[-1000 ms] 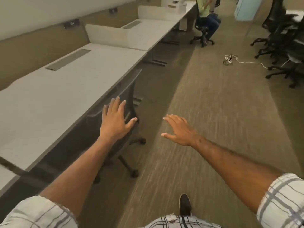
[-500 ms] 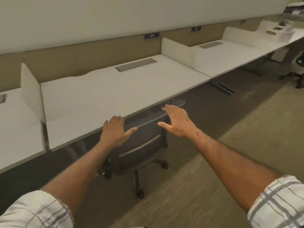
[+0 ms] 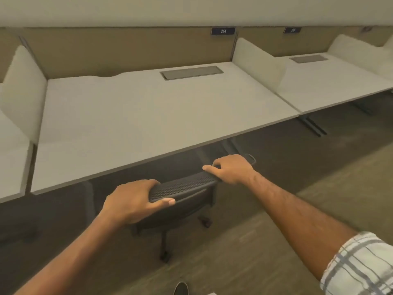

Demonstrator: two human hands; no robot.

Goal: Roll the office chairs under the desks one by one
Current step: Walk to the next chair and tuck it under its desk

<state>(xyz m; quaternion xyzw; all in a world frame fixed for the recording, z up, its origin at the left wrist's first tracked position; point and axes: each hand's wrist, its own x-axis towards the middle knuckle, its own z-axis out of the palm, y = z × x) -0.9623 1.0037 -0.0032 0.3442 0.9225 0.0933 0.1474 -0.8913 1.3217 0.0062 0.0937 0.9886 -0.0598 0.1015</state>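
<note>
Office chair [image 3: 182, 186]: backrest top now gripped by left hand [image 3: 131, 201] and right hand [image 3: 231, 169], both hovering flat half a second ago; seat beyond them, partly under desk [image 3: 148, 116]. Seemingly ready for the push.

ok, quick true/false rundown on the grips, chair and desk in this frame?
1. The left grip and right grip both hold the top edge of the chair backrest. True.
2. The chair backrest is far out in the aisle, well away from the desk. False: it is close to the desk's front edge.
3. The label on the partition behind this desk reads 214. True.
4. A laptop lies open on the desk. False: none shows; a grey inset panel is set in the desktop.
</note>
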